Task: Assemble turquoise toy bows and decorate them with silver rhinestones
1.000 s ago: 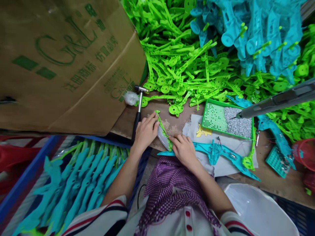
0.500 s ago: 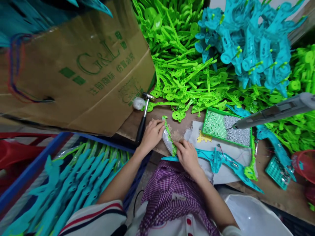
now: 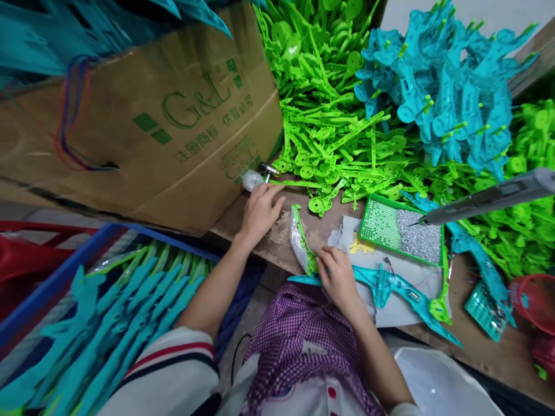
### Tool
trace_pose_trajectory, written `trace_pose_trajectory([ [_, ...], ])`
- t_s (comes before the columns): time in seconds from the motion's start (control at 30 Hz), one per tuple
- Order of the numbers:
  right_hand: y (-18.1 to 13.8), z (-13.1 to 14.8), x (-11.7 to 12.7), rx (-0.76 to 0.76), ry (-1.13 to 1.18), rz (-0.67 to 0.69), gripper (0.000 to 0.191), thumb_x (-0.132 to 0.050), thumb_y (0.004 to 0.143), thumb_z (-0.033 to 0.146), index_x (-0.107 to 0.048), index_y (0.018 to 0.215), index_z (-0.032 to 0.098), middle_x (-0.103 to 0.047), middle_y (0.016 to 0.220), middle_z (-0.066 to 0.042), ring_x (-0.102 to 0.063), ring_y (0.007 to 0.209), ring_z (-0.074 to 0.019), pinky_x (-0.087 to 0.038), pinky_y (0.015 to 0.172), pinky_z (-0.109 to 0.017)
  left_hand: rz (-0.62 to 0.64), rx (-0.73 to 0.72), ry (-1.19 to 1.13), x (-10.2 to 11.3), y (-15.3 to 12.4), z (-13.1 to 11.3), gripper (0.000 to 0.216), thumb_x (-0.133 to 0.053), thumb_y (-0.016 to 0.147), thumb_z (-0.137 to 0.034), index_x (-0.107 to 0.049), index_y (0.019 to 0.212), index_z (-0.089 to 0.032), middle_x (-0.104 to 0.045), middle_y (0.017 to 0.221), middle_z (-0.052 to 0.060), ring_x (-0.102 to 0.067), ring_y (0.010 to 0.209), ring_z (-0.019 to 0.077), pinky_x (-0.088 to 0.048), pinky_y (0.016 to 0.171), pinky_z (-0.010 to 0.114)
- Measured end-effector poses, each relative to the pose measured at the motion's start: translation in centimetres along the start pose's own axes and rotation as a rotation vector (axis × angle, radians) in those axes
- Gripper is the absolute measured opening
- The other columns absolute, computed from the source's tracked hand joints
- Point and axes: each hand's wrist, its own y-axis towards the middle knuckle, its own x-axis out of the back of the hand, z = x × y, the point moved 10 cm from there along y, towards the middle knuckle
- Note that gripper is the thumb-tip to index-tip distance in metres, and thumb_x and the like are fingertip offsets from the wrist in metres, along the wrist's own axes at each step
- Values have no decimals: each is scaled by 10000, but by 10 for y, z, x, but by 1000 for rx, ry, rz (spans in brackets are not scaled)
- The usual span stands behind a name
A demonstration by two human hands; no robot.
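Note:
My left hand point(image 3: 260, 212) is over the handle of a small hammer point(image 3: 269, 170), with fingers and thumb apart. Its palm hides most of the handle; the metal head shows beyond the fingers. My right hand point(image 3: 340, 274) has its fingers bent around the lower end of a slim green plastic arm point(image 3: 310, 260), where it meets a long blue plastic bow-shaped body point(image 3: 368, 274). A clear film-like piece point(image 3: 299, 245) lies along the green arm. The blue body stretches right along the table edge, with another green arm point(image 3: 441, 309) at its far end.
A green tray point(image 3: 362, 234) of small screws sits behind the blue body. A grey power screwdriver point(image 3: 485, 199) hangs over it. Green parts point(image 3: 321, 138) heap up behind. A cardboard box point(image 3: 195, 173) stands left, above a blue crate point(image 3: 97, 242) of blue pieces. A red basket point(image 3: 535, 297) is right.
My left hand has left the upper end of the green arm and moved left and up onto the hammer handle. My right hand stays at the arm's lower end. The view has shifted slightly.

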Motion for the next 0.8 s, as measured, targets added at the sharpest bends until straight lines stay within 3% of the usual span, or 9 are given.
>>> trace_pose_trajectory([
  [0.2,-15,12,20,-36,199,-46,263,-486,1018,278,-670,1204,262,-691,1122,-74,-630,1077,-201,-508,952,-363,210,-97,87,-54,46,1,488,-549,910,-209,-562,1395,-150,-594,1327,158,-502,1237,328,-403,1064,476],
  [0.3,-17,15,27,-14,178,-44,261,-501,1010,277,-678,1202,258,-694,1118,-77,-637,1069,-206,-509,951,-371,179,-87,75,-48,47,-2,464,-537,921,-218,-578,1377,-147,-591,1320,159,-512,1231,327,-401,1062,470],
  [0.4,-20,5,27,-87,200,-53,252,-498,1012,273,-689,1175,255,-706,1083,-68,-648,1033,-203,-518,930,-367,159,-120,5,-36,32,-29,476,-545,952,-298,-546,1410,-168,-582,1338,147,-510,1245,319,-387,1071,458],
  [0.47,-21,3,24,-134,270,-51,246,-491,1016,270,-692,1159,265,-710,1069,-54,-654,1024,-185,-525,919,-341,235,-194,-28,-45,19,-56,545,-607,933,-359,-507,1447,-211,-581,1361,128,-508,1261,320,-386,1066,447],
  [0.57,-21,20,18,-49,288,12,258,-500,1013,271,-680,1198,272,-703,1115,-51,-646,1064,-182,-510,942,-336,315,-237,-14,-67,11,-84,697,-730,846,-355,-471,1477,-212,-576,1382,141,-513,1271,339,-395,1052,448],
  [0.67,-25,26,20,-2,244,44,268,-506,1010,276,-677,1216,270,-698,1144,-59,-639,1080,-194,-491,963,-357,330,-179,-70,-76,12,-87,617,-742,838,-334,-559,1404,-170,-649,1266,147,-598,1159,322,-440,1010,426],
  [0.8,-31,-5,31,-186,393,-56,238,-504,1012,301,-704,1132,257,-713,1078,-48,-656,1035,-171,-508,927,-308,270,-12,-330,-55,0,-76,540,-779,792,-472,-688,1252,-205,-713,1181,101,-664,1046,282,-489,978,390],
])
